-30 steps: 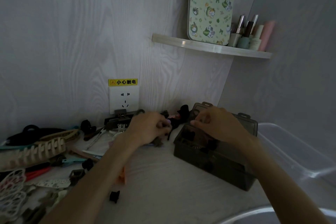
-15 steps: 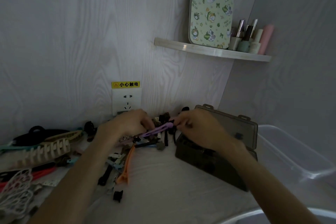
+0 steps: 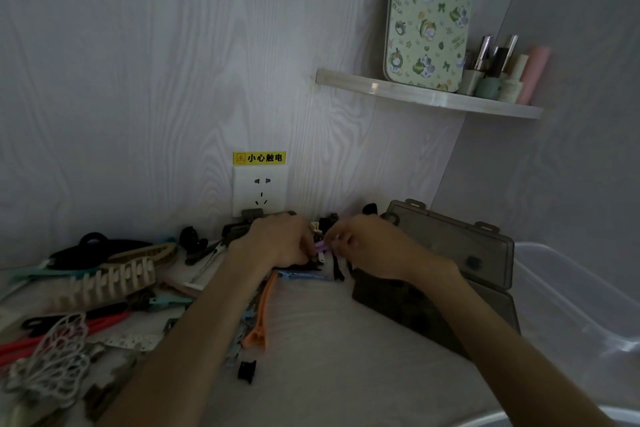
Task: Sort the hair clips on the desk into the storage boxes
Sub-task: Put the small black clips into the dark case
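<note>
Both hands meet over a heap of small hair clips by the back wall, under the socket. My left hand (image 3: 280, 241) is curled around a purple clip (image 3: 320, 246) with dark clips beneath its fingers. My right hand (image 3: 372, 248) pinches something small next to that purple clip; what it holds is hidden. A smoky grey storage box (image 3: 450, 250) stands open just right of my right hand, lid tilted back. An orange clip (image 3: 261, 319) lies under my left forearm, and a small black clip (image 3: 247, 371) lies nearer me.
Large claw clips, a cream one (image 3: 114, 281), black ones and red ones (image 3: 52, 336), cover the desk's left side. A clear plastic bin (image 3: 568, 291) stands at the right. A wall socket (image 3: 259, 189) is behind the hands; a shelf (image 3: 426, 95) with bottles hangs above.
My right hand has left the grey box and come left to the clip heap. My left hand drew the purple clip in, and both hands have closed together.
</note>
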`<action>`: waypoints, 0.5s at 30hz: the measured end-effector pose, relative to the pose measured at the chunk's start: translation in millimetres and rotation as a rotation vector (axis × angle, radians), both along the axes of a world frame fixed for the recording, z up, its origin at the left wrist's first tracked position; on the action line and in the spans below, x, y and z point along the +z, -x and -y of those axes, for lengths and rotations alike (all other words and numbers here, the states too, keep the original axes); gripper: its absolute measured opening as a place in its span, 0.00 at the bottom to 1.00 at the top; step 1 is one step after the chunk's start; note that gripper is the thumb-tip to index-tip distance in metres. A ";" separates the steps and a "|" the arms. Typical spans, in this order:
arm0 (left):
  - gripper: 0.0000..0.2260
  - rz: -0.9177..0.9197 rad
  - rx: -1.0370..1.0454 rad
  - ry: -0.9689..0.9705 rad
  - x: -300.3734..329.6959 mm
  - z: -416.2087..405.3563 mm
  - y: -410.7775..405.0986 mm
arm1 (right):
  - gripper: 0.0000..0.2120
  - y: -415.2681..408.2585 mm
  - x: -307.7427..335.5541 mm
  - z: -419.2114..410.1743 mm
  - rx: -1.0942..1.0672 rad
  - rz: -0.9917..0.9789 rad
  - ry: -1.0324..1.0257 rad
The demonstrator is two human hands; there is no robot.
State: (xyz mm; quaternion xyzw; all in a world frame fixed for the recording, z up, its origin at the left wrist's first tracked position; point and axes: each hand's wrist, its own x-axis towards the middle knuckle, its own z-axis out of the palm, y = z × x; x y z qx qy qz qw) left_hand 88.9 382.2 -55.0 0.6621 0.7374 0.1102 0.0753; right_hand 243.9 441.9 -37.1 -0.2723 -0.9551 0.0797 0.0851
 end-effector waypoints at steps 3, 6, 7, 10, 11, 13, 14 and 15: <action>0.10 -0.044 0.029 -0.037 -6.1 -3.6 -0.6 | 0.11 -24.8 25.0 -6.5 -0.076 -0.137 0.066; 0.09 -0.016 0.072 -0.057 -5.3 -1.2 3.2 | 0.06 -50.7 40.4 -12.1 -0.147 -0.207 0.127; 0.09 -0.015 0.084 -0.068 -3.3 -0.1 4.2 | 0.05 -57.7 42.7 -14.4 -0.169 -0.193 0.126; 0.06 0.096 0.115 -0.272 13.7 4.4 -2.5 | 0.09 -70.7 43.9 -16.9 -0.227 -0.116 0.080; 0.06 0.176 0.099 -0.372 20.6 4.8 -10.2 | 0.11 -73.8 43.6 -17.0 -0.251 -0.125 0.069; 0.07 0.303 0.004 -0.465 29.4 4.1 -29.0 | 0.12 -77.0 40.9 -18.7 -0.288 -0.160 0.050; 0.07 0.342 -0.055 -0.441 30.9 4.7 -39.6 | 0.11 -78.8 40.3 -16.9 -0.300 -0.156 0.044; 0.09 0.376 -0.106 -0.389 28.7 4.9 -47.2 | 0.09 -80.7 39.3 -14.6 -0.303 -0.143 0.048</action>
